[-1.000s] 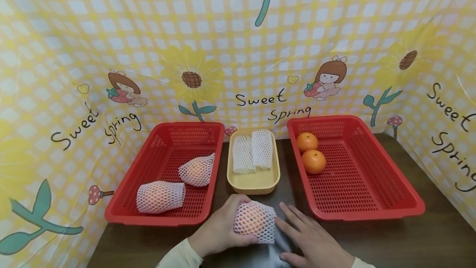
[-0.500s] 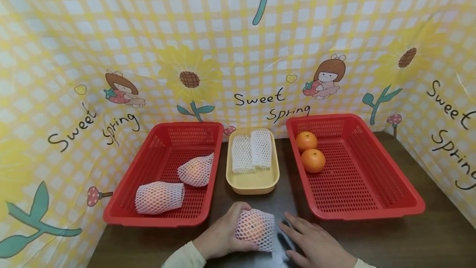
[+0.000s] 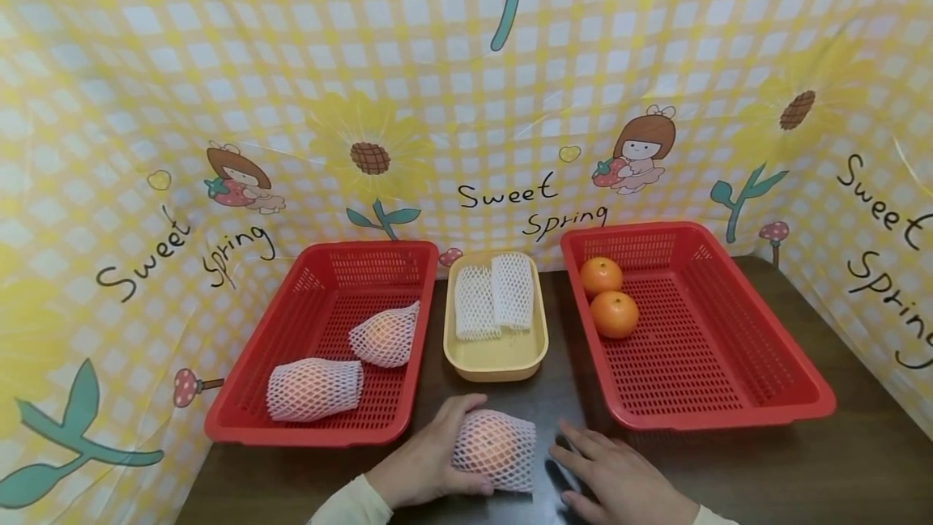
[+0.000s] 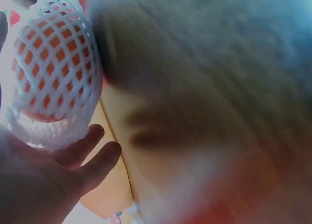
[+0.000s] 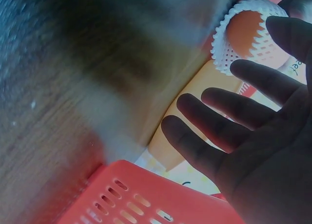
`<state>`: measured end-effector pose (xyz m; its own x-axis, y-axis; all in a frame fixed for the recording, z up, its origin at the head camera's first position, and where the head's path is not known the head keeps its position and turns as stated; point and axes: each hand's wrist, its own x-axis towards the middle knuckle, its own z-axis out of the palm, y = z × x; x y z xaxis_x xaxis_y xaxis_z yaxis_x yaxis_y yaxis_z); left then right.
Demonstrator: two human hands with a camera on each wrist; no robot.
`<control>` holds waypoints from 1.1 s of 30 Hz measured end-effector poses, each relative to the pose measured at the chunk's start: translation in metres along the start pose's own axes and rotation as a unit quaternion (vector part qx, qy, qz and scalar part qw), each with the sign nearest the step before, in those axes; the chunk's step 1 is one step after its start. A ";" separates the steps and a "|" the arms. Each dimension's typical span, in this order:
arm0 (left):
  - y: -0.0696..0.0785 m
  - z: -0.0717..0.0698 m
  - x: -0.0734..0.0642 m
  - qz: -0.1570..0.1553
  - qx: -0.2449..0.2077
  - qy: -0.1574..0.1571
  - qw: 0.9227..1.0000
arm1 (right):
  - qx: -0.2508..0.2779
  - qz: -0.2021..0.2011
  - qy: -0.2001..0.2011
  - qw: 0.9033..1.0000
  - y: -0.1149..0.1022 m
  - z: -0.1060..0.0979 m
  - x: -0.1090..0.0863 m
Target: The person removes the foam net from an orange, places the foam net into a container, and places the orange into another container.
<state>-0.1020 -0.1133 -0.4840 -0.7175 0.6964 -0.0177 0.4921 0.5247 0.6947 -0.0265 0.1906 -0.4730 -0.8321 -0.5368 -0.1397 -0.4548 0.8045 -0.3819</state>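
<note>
My left hand (image 3: 430, 456) grips an orange in a white foam net sleeve (image 3: 497, 450) close over the table, with thumb and fingers round its left side. The sleeve's loose end points right, and the right wrist view shows bare orange peel through that end of the netted orange (image 5: 243, 34). In the left wrist view, mesh covers most of the fruit (image 4: 56, 63). My right hand (image 3: 623, 476) is just right of the sleeve, apart from it, holding nothing. Its fingers (image 5: 195, 141) are spread and nearly straight in the right wrist view.
A red basket (image 3: 313, 433) on the left holds two netted oranges (image 3: 313, 389). Another red basket (image 3: 729, 420) on the right has two bare oranges (image 3: 615, 314). Between them, a yellow tray (image 3: 496, 371) carries foam net sleeves (image 3: 513, 292). A patterned cloth (image 3: 466, 63) hangs behind.
The left hand has drawn the netted orange slightly nearer the person and turned it, so the stem spot no longer shows. The right hand has moved slightly away from the sleeve's end.
</note>
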 end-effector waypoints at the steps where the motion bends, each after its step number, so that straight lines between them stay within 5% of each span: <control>1: 0.000 -0.001 -0.002 -0.002 -0.002 0.001 1.000 | -0.003 0.000 -0.001 1.000 0.000 0.000 0.000; 13: -0.010 -0.010 -0.030 -0.060 -0.011 0.009 0.998 | -0.030 -0.045 0.021 0.998 0.002 0.004 0.004; 19: -0.013 -0.012 -0.033 -0.034 -0.016 0.019 0.999 | -0.032 -0.067 0.038 0.997 0.002 0.007 0.007; 26: -0.012 -0.010 -0.027 0.011 -0.021 0.032 0.999 | 0.012 -0.014 -0.008 1.000 0.000 0.004 0.013; 33: -0.010 -0.011 -0.025 0.010 -0.023 0.033 0.999 | 0.043 -0.034 0.022 0.998 -0.003 0.004 0.016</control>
<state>-0.0941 -0.1414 -0.4827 -0.7389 0.6725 0.0423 0.4842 0.4863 0.7273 -0.0374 0.1788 -0.4777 -0.8141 -0.5764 -0.0706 -0.4838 0.7404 -0.4666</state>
